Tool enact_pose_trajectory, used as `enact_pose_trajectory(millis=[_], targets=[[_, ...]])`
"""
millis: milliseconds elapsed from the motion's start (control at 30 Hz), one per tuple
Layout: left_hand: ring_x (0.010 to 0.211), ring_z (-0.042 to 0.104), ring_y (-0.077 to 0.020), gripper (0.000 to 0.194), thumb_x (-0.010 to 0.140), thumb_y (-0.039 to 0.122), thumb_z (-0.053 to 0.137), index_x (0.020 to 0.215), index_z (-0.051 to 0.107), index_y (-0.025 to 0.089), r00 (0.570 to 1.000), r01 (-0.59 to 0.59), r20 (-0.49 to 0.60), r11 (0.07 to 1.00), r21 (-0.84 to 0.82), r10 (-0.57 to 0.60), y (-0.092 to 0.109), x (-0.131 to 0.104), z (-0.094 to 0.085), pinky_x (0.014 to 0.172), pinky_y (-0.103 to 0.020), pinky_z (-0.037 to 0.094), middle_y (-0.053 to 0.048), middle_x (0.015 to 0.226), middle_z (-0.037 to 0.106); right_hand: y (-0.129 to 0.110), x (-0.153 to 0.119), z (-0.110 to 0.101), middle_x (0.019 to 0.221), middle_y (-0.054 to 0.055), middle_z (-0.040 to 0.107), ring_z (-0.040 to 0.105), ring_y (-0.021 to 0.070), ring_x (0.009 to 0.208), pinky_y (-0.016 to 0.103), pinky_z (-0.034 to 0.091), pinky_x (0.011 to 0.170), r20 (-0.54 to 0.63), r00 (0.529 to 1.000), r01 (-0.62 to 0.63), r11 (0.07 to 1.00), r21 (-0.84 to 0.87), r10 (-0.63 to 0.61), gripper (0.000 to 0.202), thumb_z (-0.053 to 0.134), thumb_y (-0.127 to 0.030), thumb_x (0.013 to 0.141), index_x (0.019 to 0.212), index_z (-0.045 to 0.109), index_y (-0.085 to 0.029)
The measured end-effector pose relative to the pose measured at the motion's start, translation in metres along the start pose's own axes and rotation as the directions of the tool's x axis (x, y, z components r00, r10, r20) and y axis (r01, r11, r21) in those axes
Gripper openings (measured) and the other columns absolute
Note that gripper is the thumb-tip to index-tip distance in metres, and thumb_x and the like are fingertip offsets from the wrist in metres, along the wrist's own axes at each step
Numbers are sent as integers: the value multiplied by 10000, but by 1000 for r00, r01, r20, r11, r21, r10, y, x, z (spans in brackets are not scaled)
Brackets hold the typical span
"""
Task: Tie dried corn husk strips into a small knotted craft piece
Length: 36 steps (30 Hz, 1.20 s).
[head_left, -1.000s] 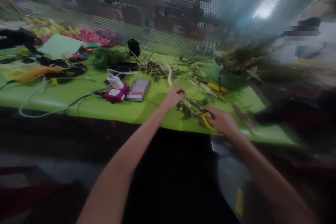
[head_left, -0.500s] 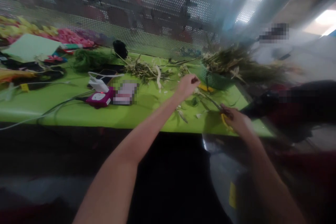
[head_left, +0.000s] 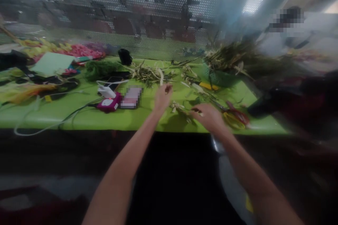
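Observation:
My right hand (head_left: 210, 116) is closed, its fingertips pinching the stem end of a small pale flower sprig (head_left: 176, 107) held low over the green table. My left hand (head_left: 162, 99) is closed too, left of that sprig and just below a pale curled strip (head_left: 161, 76); whatever its fingers hold, if anything, is hidden. To the right of my right hand lie scissors (head_left: 237, 117) with red and yellow handles, out of both hands. Cut stems and leaf bits (head_left: 200, 89) are scattered beyond my right hand.
A green basket (head_left: 220, 80) holds dried stems at the back right. Left of my left hand are a phone (head_left: 131, 97) and a purple power adapter (head_left: 107, 103) with cables. A plant pile (head_left: 145, 72) and green netting (head_left: 101, 69) lie behind. Perforated metal sheeting (head_left: 148, 14) stands behind the table.
My right hand has let go of the scissors, now lying on the table, and moved left to a flower sprig. My left hand has moved left and toward me. The view has shifted slightly.

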State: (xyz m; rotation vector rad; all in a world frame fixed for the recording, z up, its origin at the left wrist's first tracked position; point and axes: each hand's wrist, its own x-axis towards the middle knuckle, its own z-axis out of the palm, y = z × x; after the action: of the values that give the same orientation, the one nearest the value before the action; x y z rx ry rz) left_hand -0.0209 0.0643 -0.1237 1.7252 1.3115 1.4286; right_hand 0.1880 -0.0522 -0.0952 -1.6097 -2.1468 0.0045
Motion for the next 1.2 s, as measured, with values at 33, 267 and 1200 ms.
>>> enact_pose_trajectory(millis=[33, 267, 1200], targets=[[906, 618, -208, 210, 875, 235, 545, 1023, 654, 132, 1000, 10, -29, 1000, -2, -10, -4, -4, -2, 862, -379, 470, -126, 1020, 688, -9, 7, 12, 900, 81, 714, 634, 242, 866, 335, 444, 741, 30, 1000, 3, 999, -32, -2, 381, 525, -550, 902, 922, 710, -217], [932, 615, -189, 258, 898, 353, 518, 1041, 635, 173, 990, 125, -41, 974, -190, -135, -13, -17, -6, 855, -340, 456, -91, 1015, 676, -9, 32, 54, 757, 44, 666, 576, 193, 710, 301, 401, 637, 6, 986, -155, 924, 350, 164, 152, 619, -342, 822, 762, 647, -206], [661, 481, -103, 210, 766, 327, 670, 775, 532, 168, 928, 119, 372, 920, -373, 31, -2, -29, 13, 646, -249, 399, 29, 695, 523, -13, 68, 37, 761, 32, 692, 620, 177, 694, 328, 513, 697, -212, 941, -28, 682, 730, 266, 327, 774, -438, 657, 832, 661, -186]])
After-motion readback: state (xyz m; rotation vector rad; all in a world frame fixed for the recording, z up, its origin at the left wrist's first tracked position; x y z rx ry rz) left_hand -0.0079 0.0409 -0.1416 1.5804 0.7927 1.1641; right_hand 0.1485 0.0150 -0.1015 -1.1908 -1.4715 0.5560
